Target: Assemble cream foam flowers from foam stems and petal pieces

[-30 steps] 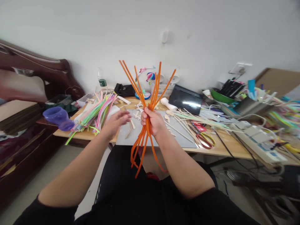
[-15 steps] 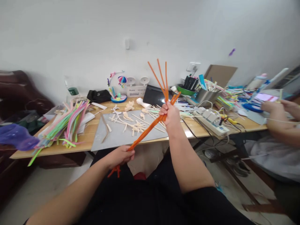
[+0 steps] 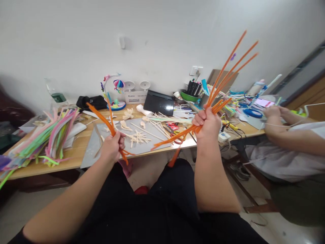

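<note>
Left hand (image 3: 114,147): fingers closed in a fist around a smaller bundle of orange pipe cleaners (image 3: 103,118). The bundle tilts up and to the left, with short ends protruding below the grip. Right hand (image 3: 207,123): closed firmly around a larger bundle of orange pipe cleaners (image 3: 224,75); long ends fan upward to the right, others extend left and downward. The two hands are well apart, both raised at the front edge of the table (image 3: 76,155).

On the table, a grey mat (image 3: 87,154) carries cream-coloured stem pieces (image 3: 138,138). To its left lies a heap of pastel pipe cleaners (image 3: 61,134). Black pens (image 3: 193,87) stand in a green bowl (image 3: 189,97) toward the wall. At far right, a co-worker's hands (image 3: 273,112) are near a blue ring (image 3: 254,113).
</note>
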Available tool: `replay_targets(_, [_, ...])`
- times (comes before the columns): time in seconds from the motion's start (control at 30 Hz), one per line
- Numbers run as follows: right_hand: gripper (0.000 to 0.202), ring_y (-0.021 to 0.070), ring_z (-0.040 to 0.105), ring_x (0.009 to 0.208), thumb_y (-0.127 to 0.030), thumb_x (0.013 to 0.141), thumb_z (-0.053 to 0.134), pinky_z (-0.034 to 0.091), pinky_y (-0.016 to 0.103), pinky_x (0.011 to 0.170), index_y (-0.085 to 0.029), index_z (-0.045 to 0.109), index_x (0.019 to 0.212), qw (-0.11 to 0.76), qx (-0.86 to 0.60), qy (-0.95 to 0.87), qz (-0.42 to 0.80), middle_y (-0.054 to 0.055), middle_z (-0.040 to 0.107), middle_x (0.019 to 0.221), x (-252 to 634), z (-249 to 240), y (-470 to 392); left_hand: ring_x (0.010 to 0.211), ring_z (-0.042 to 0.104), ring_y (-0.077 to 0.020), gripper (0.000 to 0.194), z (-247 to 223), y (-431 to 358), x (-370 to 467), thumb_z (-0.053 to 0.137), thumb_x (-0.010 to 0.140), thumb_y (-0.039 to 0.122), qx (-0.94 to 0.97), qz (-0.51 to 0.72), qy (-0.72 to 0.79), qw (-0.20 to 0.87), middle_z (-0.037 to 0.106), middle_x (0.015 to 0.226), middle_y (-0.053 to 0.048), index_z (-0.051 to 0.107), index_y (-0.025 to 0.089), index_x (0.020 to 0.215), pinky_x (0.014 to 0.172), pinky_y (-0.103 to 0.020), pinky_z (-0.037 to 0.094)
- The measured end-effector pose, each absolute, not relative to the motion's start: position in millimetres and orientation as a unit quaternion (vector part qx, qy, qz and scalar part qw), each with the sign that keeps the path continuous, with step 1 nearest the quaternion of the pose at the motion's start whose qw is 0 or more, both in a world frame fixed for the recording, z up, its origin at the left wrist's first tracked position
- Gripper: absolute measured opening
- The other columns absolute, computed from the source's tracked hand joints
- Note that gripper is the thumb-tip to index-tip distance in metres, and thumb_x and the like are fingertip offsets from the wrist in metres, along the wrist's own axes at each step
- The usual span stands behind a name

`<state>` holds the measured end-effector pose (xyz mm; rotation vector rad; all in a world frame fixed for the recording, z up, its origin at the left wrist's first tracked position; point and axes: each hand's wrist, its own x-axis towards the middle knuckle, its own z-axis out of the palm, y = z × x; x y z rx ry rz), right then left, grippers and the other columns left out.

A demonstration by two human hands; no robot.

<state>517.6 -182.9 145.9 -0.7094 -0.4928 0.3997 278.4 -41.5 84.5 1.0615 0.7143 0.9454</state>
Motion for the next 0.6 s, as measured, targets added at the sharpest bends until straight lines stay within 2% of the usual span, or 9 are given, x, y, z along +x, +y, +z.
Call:
replay_targets(0.1, [0.013, 0.0011, 0.025, 0.031, -0.032, 0.078, 0.050, 0.022, 0.013, 0.030, -0.020, 0.046, 0.076, 0.865, -0.355, -0.243, 0.259, -0.011, 0.027, 0.047, 493, 134, -169, 0.056, 0.056, -0.0094, 0.023, 92, -60, 305, 0.057, 0.071, 0.034, 0.550, 0.315, 0.303, 0.712, 0.062, 0.064, -0.004, 0.058, 0.011, 0.076, 0.055, -0.021, 0.043])
replay_targets(0.17, [0.014, 0.0013, 0.026, 0.031, -0.032, 0.077, 0.050, 0.022, 0.014, 0.030, -0.020, 0.044, 0.073, 0.856, -0.362, -0.229, 0.290, -0.011, 0.027, 0.047, 469, 120, -152, 0.062, 0.059, -0.0125, 0.029, 92, -83, 322, 0.058, 0.070, 0.037, 0.570, 0.206, 0.257, 0.753, 0.064, 0.074, -0.006, 0.059, 0.012, 0.085, 0.059, -0.024, 0.045])
replay_targets(0.23, [0.020, 0.0013, 0.025, 0.031, -0.034, 0.076, 0.051, 0.023, 0.014, 0.031, -0.020, 0.039, 0.069, 0.855, -0.363, -0.210, 0.306, -0.011, 0.028, 0.047, 453, 107, -139, 0.046, 0.053, -0.0091, 0.031, 88, -103, 334, 0.055, 0.072, 0.039, 0.571, 0.135, 0.232, 0.776, 0.062, 0.066, -0.003, 0.056, 0.014, 0.089, 0.046, -0.021, 0.040])
replay_targets(0.3, [0.024, 0.0016, 0.026, 0.032, -0.035, 0.075, 0.051, 0.024, 0.015, 0.031, -0.020, 0.036, 0.065, 0.857, -0.363, -0.198, 0.307, -0.011, 0.029, 0.047, 455, 101, -137, 0.029, 0.032, -0.0030, 0.028, 79, -114, 336, 0.051, 0.075, 0.042, 0.579, 0.101, 0.217, 0.779, 0.044, 0.044, 0.006, 0.054, 0.014, 0.079, 0.033, -0.016, 0.023])
replay_targets(0.37, [0.021, 0.0020, 0.027, 0.033, -0.033, 0.075, 0.050, 0.026, 0.015, 0.033, -0.020, 0.037, 0.066, 0.866, -0.364, -0.186, 0.289, -0.011, 0.031, 0.048, 474, 104, -147, 0.029, 0.020, -0.0006, 0.026, 68, -111, 329, 0.052, 0.075, 0.039, 0.574, 0.094, 0.214, 0.785, 0.027, 0.040, 0.010, 0.049, 0.014, 0.068, 0.032, -0.014, 0.013])
replay_targets(0.5, [0.010, 0.0023, 0.026, 0.034, -0.028, 0.076, 0.047, 0.025, 0.014, 0.035, -0.021, 0.041, 0.073, 0.903, -0.353, -0.168, 0.178, -0.011, 0.030, 0.048, 513, 116, -181, 0.029, 0.022, -0.0011, 0.023, 57, -88, 313, 0.049, 0.077, 0.034, 0.527, 0.183, 0.285, 0.779, 0.025, 0.040, 0.011, 0.043, 0.015, 0.065, 0.032, -0.013, 0.016])
replay_targets(0.6, [0.012, 0.0034, 0.025, 0.034, -0.031, 0.076, 0.049, 0.022, 0.015, 0.034, -0.022, 0.043, 0.072, 0.866, -0.416, -0.215, 0.174, -0.011, 0.032, 0.047, 494, 105, -187, 0.039, 0.044, -0.0051, 0.014, 66, -82, 319, 0.046, 0.079, 0.027, 0.491, 0.304, 0.290, 0.763, 0.045, 0.048, 0.005, 0.044, 0.015, 0.071, 0.043, -0.016, 0.036])
